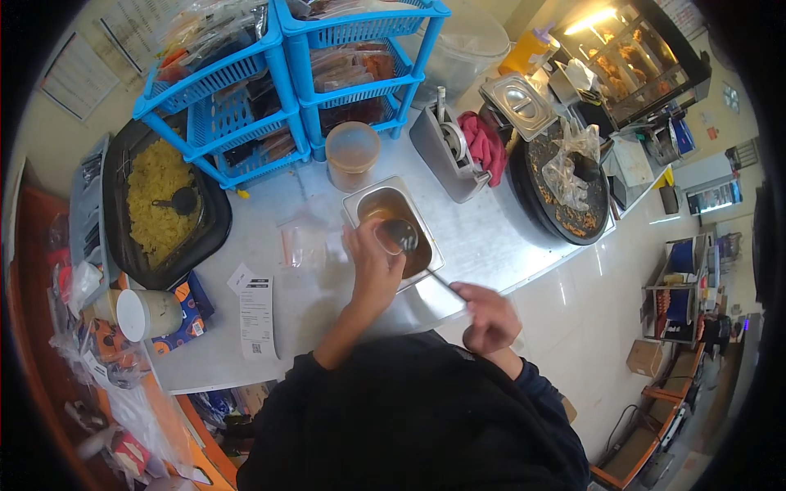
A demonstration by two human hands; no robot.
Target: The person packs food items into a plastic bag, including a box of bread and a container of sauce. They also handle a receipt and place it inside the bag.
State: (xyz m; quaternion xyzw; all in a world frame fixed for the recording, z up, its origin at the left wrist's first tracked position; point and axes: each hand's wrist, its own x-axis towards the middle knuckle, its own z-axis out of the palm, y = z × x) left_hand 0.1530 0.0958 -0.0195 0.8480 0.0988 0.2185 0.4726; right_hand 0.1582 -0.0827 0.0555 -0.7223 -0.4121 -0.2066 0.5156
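A rectangular stainless steel pan with brown liquid in it stands on the metal counter in front of me. My left hand is above its near left side, the fingers round a small clear cup or bag that is hard to make out. Against this lies the bowl of a metal ladle, over the pan. My right hand, somewhat blurred, grips the ladle's handle beyond the pan's near right corner. Just behind the pan is a lidded plastic tub. A small clear plastic bag lies left of the pan.
Blue plastic racks with bagged items rise at the back. At left are a black tray of yellow food, a printed receipt and a white-lidded tub. A grey holder and a round black pan stand at right.
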